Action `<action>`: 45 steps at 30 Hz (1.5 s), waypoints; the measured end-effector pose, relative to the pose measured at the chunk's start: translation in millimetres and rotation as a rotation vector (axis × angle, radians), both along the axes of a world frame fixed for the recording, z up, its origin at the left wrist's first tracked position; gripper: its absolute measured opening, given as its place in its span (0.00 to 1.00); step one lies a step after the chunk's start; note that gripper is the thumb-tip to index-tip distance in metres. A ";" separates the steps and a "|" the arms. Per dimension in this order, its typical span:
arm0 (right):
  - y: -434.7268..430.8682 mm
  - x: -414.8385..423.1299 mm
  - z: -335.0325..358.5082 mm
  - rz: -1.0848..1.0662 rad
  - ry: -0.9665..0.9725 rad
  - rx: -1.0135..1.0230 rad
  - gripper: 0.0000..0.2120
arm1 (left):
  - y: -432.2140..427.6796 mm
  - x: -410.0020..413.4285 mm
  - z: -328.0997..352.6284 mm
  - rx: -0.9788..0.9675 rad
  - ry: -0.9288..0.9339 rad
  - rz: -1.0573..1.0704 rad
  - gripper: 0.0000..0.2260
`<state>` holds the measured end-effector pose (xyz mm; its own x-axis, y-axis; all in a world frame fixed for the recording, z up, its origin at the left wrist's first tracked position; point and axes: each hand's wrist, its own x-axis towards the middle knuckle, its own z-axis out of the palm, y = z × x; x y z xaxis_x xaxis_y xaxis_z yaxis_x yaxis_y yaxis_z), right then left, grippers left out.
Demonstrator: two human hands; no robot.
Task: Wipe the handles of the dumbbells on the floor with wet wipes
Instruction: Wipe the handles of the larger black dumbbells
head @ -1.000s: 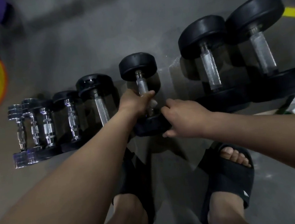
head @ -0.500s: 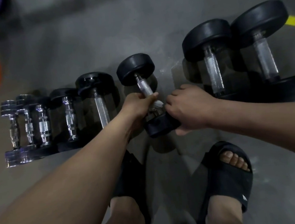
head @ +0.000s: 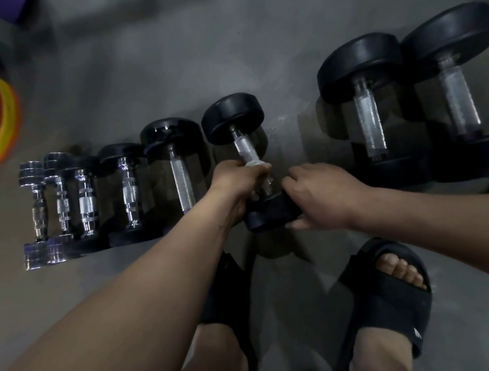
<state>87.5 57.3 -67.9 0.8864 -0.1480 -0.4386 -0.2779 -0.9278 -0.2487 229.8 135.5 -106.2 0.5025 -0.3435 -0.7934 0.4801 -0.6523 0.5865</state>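
Left hand (head: 234,183) is clamping a white wet wipe (head: 254,163) round the newly tilted black rubber dumbbell (head: 232,117), mid-wipe; right hand (head: 323,196) is gripping its end.

Only a white sliver of the wet wipe (head: 254,163) shows.

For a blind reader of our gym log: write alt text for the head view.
Seen from above, a person's left hand grips a white wet wipe around the handle of a black dumbbell, while the right hand holds its near weight. It sits in a row on the grey floor, smaller chrome ones left, two larger black ones right.
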 end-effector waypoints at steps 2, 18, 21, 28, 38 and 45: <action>1.1 -2.5 -2.3 -0.003 -0.014 -0.061 0.29 | -4.6 -1.2 -1.5 0.009 -0.013 -0.006 0.07; 20.8 6.5 -0.4 -0.060 -0.089 0.024 0.31 | -28.2 34.9 1.7 -0.057 -0.022 0.020 0.20; 13.7 8.4 -2.4 -0.056 -0.086 0.095 0.32 | -23.8 38.3 1.2 0.029 -0.004 -0.078 0.21; -2.3 6.3 -5.5 0.013 -0.061 0.133 0.34 | -8.1 19.9 9.3 0.143 -0.097 -0.425 0.21; -32.7 27.9 -26.8 -0.710 -0.125 0.479 0.11 | 6.5 16.6 7.2 0.067 -0.139 -0.151 0.08; -24.3 51.4 -39.8 -0.917 -0.263 0.662 0.16 | 9.1 14.8 13.9 0.045 -0.189 -0.035 0.07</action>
<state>138.9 33.0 -107.7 0.6408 -0.5924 -0.4882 -0.6457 -0.0721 -0.7602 244.6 144.6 -92.3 0.6326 -0.3301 -0.7006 0.3405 -0.6939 0.6344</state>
